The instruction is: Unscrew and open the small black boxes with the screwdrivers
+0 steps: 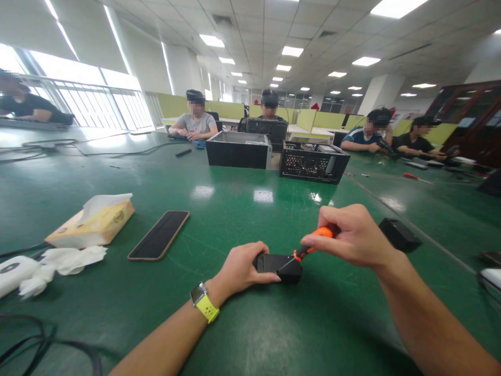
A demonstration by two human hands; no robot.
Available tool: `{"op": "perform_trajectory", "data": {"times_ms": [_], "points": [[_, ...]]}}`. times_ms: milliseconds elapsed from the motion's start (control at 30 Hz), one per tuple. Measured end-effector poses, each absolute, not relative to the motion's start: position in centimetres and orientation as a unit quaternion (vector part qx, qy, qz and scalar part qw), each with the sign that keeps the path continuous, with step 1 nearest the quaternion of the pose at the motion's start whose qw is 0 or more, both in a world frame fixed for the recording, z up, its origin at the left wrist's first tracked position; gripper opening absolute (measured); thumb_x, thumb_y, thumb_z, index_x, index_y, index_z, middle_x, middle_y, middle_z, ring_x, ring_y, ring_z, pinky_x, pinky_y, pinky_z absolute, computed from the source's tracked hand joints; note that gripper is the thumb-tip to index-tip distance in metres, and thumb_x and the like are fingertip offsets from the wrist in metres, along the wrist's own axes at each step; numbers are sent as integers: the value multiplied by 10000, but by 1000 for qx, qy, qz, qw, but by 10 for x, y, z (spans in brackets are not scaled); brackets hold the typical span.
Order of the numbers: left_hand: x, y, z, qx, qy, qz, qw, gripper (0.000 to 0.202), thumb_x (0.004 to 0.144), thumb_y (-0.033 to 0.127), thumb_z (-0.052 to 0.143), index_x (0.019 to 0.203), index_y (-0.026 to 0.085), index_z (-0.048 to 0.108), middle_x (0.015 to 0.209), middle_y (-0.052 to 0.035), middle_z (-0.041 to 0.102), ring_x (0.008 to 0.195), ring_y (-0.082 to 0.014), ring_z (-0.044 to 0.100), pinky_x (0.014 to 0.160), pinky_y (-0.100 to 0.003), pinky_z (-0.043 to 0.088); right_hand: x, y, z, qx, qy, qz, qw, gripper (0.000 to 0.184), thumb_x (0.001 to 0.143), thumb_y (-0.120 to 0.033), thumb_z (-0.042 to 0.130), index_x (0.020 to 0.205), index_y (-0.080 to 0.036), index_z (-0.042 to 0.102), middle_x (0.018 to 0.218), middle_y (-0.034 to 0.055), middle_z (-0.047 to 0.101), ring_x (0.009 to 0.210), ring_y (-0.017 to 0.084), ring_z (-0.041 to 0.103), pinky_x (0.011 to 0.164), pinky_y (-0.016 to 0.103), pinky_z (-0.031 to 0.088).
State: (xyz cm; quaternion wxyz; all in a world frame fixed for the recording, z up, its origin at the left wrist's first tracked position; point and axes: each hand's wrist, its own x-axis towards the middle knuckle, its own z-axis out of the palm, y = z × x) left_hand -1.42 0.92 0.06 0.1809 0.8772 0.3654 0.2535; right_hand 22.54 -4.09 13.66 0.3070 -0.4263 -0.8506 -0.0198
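My left hand (245, 267), with a yellow-strapped watch (204, 302) on its wrist, grips the left end of a small black box (287, 269) lying on the green table. Thumb and fingers close around that end. In my right hand (354, 235) is a screwdriver (321, 233) with an orange and black handle. Its shaft slants down to the left, and the tip meets the top of the box close to my left thumb. Whether a screw sits under the tip is too small to tell. Another black block (399, 234) lies to the right of my right hand.
To the left lie a phone (159, 235), a tissue pack (94, 222), crumpled tissues (72, 259) and black cables (47, 342). Two computer cases (238, 150) (313, 163) stand across the table. A second screwdriver (412, 176) lies far right. Several people sit around the table.
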Motion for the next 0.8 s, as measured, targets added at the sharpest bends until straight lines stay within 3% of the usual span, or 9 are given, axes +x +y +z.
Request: {"op": "perform_trajectory", "data": {"times_ms": [267,667,800], "points": [[-15,9,1,877,361,259,183,527,686,664,703,888,191,587,764,11,614,638,-155,553,578,-232,366,225,-45,141,-373,-886,45,272,180,897,-341,594,834,-173,596,655,-23,593,564,92,517,565,214,377],[-15,10,-1,877,362,259,180,518,685,653,713,886,193,589,762,12,614,632,-153,552,572,-229,361,245,-41,150,-344,-900,124,237,164,898,-226,578,1052,-189,621,1002,62,703,842,162,654,754,269,507],[-15,10,0,876,364,256,187,519,693,657,704,887,190,588,759,11,609,635,-155,553,574,-231,360,245,-40,149,-371,-891,86,248,168,877,-318,625,978,-186,650,857,38,710,699,139,636,643,240,478]]}}
